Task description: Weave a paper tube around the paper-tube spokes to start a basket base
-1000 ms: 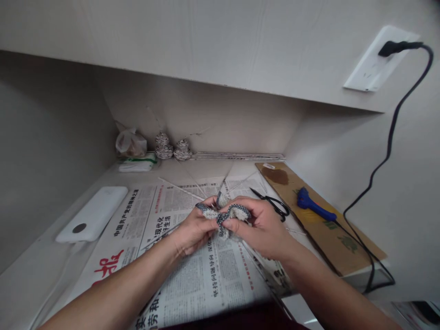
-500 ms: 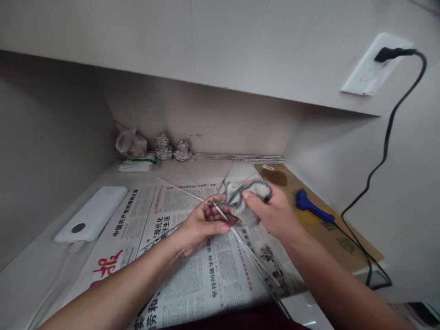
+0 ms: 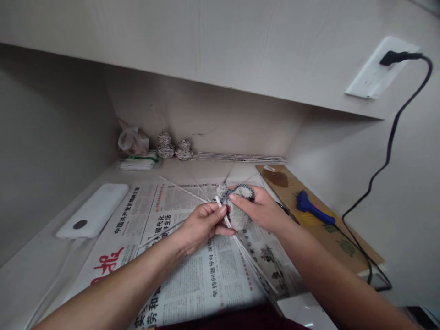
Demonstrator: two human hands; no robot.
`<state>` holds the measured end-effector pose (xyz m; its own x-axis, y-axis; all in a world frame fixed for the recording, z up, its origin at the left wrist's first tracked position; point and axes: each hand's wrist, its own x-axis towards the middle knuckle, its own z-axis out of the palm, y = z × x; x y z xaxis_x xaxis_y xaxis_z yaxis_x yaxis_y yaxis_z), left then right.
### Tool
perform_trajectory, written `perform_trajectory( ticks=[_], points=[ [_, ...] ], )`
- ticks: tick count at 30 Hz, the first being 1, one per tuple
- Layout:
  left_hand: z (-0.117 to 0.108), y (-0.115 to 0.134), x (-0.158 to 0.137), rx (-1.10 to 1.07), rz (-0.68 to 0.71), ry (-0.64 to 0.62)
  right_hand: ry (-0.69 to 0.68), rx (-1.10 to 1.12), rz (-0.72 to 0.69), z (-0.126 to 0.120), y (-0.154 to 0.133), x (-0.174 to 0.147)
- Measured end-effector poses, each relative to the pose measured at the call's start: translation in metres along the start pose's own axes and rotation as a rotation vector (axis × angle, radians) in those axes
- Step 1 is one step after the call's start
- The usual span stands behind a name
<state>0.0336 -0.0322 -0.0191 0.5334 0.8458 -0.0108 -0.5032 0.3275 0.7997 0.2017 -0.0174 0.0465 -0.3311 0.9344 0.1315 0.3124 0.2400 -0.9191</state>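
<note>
In my right hand (image 3: 266, 213) is a small woven piece (image 3: 239, 219), pale grey-white with a dark checked band, gripped with the thumb on its near face. My left hand (image 3: 201, 227) pinches white rolled paper strips (image 3: 245, 254) between thumb and fingers at the left side of the piece. These strips trail down towards me, and other thin strips (image 3: 182, 190) stick out to the far left. Beneath both hands lies a spread newspaper (image 3: 192, 275). My fingers hide part of the woven piece.
A blue glue gun (image 3: 314, 208) rests on a cardboard sheet (image 3: 350, 250) at right, its black cable (image 3: 390, 151) running to a wall socket (image 3: 381, 68). At left lies a white power bank (image 3: 92, 211). Two woven gourds (image 3: 166, 145) and several paper rods (image 3: 240, 157) are at the back.
The woven piece has turned in my right hand, its pale underside now hanging down. My left fingers have closed into a pinch on the paper strips, thumb on top.
</note>
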Motion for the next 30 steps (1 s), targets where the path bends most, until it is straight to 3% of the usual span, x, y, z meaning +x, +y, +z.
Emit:
perform_trajectory(
  ticks=[5,10,15,21,24,30],
  points=[
    [-0.002,-0.001,0.001,0.048,-0.022,-0.033,-0.168,0.015,0.158,-0.001,0.002,0.010],
    [-0.004,-0.003,0.001,0.098,-0.062,-0.069,-0.218,0.077,0.152,0.001,0.004,0.015],
    [-0.004,-0.006,0.001,0.125,-0.054,-0.048,-0.052,-0.210,0.000,0.008,0.006,0.011],
    [-0.008,-0.011,0.003,0.170,-0.054,-0.047,0.070,-0.428,-0.034,0.018,0.007,0.004],
    [-0.009,-0.013,0.003,0.181,-0.070,-0.057,0.060,-0.392,-0.045,0.018,0.011,0.003],
    [-0.003,-0.010,0.001,0.205,-0.101,-0.020,-0.046,-0.100,0.012,0.006,0.009,0.004]
  ],
)
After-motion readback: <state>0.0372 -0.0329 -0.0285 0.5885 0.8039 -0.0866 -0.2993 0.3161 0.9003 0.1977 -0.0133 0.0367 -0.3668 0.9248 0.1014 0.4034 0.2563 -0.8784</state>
